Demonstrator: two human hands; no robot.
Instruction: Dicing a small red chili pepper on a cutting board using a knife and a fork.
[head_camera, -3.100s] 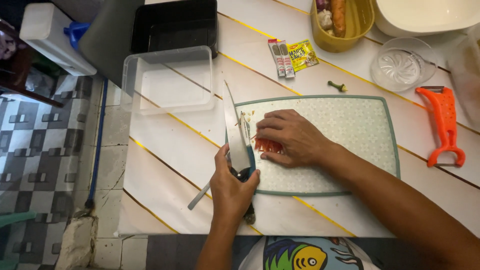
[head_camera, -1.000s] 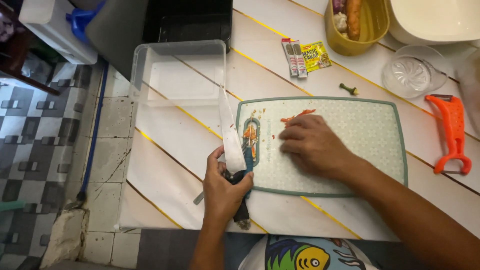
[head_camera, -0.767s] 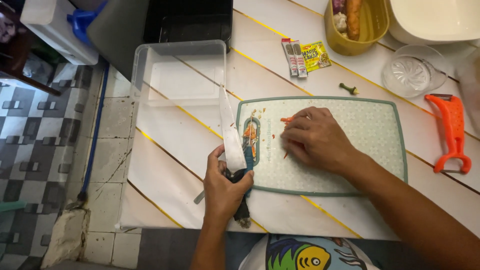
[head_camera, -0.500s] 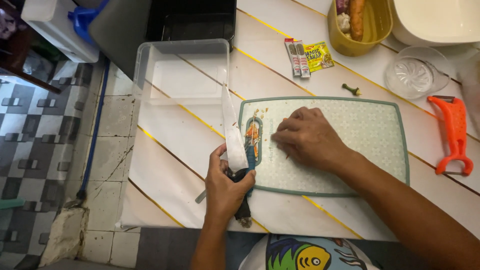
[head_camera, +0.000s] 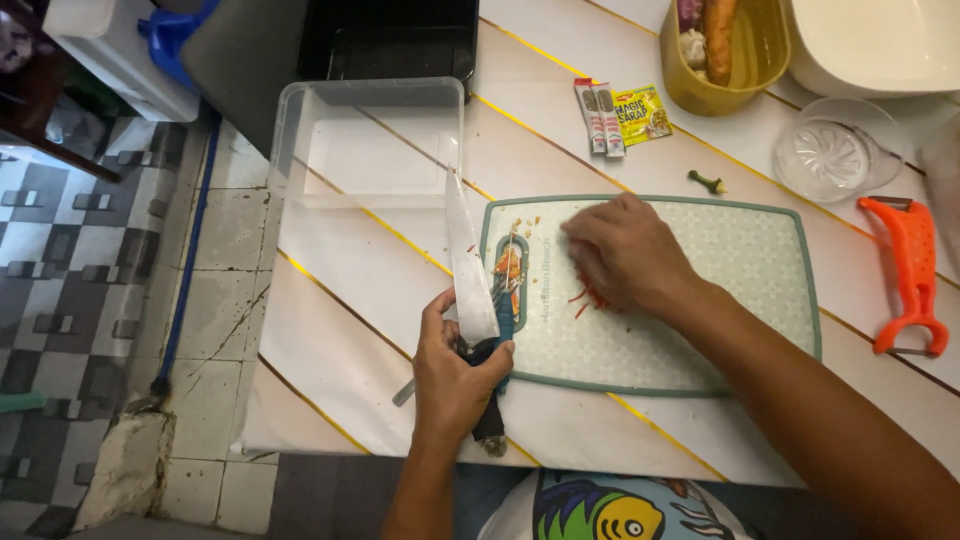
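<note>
Grips a kitchen knife (head_camera: 470, 265) in the left hand (head_camera: 455, 375), fingers wrapped tight around the dark handle, thumb across the top. Points the long blade away from the body, its flat side turned up, just over the left edge of the pale green cutting board (head_camera: 740, 260) and toward the clear plastic container (head_camera: 370, 140) behind it. Rests the right hand (head_camera: 625, 255) palm down on the board, fingers curled close together over a small heap of red chili shreds (head_camera: 590, 295). Cannot tell whether anything is pinched under those fingertips. Shows more bits of chili scattered near the board's handle slot, close beside the blade.

Possible trouble, judged from here:
- Leaves little room between the blade and the right hand; a quick sweep of either one could bring the edge against the fingers.
- Puts chili juice on the bare right fingertips; touching an eye afterwards would burn.
- Lets the shreds lie loose and thin; a careless push could send some off the board onto the white table (head_camera: 340, 330).
- Sets the board on a smooth top; hard pressure at one side could make it slide.

Stands well apart to the right: an orange peeler (head_camera: 910, 270) and a glass juicer (head_camera: 835, 155).
</note>
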